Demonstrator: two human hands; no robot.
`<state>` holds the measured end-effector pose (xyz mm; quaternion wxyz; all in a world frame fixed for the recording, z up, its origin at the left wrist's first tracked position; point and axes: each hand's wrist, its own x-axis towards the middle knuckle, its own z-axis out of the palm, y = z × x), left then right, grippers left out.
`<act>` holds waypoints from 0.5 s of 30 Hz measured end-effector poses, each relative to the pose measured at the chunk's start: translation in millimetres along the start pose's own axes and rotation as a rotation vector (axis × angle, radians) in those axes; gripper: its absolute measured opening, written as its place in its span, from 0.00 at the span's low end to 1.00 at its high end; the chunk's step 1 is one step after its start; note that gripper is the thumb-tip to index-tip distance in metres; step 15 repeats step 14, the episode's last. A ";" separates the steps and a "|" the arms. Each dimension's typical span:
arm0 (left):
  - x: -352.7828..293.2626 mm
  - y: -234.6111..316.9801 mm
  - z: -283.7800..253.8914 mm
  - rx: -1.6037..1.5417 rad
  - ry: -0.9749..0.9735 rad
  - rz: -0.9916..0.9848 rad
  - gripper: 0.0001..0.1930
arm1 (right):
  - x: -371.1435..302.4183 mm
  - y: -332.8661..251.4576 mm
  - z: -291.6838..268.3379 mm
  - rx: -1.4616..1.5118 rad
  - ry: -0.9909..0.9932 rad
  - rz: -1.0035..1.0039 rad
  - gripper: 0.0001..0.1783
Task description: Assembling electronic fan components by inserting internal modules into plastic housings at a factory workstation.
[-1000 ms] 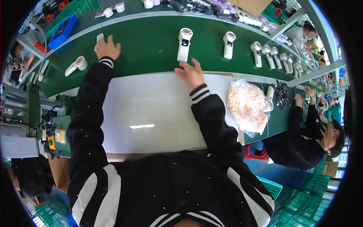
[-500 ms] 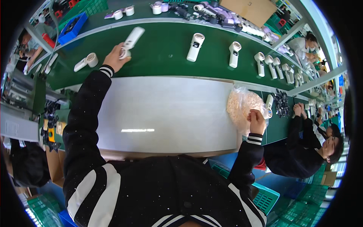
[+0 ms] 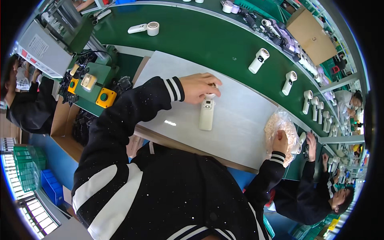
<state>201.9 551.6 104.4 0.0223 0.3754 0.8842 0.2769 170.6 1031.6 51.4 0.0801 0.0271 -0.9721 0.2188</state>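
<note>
My left hand [image 3: 198,88] grips the round head of a white handheld fan [image 3: 206,117]. The fan's handle points toward me, over the glossy white board [image 3: 240,116]. My fingers cover most of the head, and a small dark panel shows just below them. On the right, my right hand [image 3: 280,143] is closed with fingertips pressed together, at a clear plastic bag [image 3: 273,127] full of small beige pieces. Whatever those fingers may hold is too small to make out.
More white fans lie on the green bench, one [image 3: 153,29] far left and another [image 3: 259,61] beyond the board. Left stands a fixture with yellow button boxes [image 3: 106,97]. A cardboard box [image 3: 312,36] sits far right. A co-worker's hand [image 3: 311,146] is beside the bag.
My left hand has brought the fan from the green bench back over the white board, its handle now toward me. The view has turned left. My right hand stays at the bag.
</note>
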 end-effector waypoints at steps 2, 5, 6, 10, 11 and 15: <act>-15.2 0.2 -5.9 0.079 0.261 0.022 0.26 | -3.3 1.7 -1.6 0.053 0.166 -0.037 0.07; -77.3 -14.7 -41.6 0.086 0.324 -0.292 0.23 | -8.5 12.1 -9.8 0.230 0.169 0.037 0.09; -106.7 -20.6 -52.8 0.204 0.295 -0.447 0.21 | -10.1 12.7 -13.1 0.347 0.201 0.060 0.10; -184.3 -17.0 -65.0 0.592 0.039 -1.119 0.17 | -16.6 10.0 -22.0 0.675 0.268 0.078 0.12; -193.4 -17.0 -63.0 0.611 0.006 -1.145 0.18 | -18.2 3.5 -23.8 0.723 0.228 0.017 0.12; -218.3 -29.7 -47.3 0.565 -0.090 -1.177 0.23 | -19.8 -49.9 -15.3 0.745 0.192 -0.042 0.14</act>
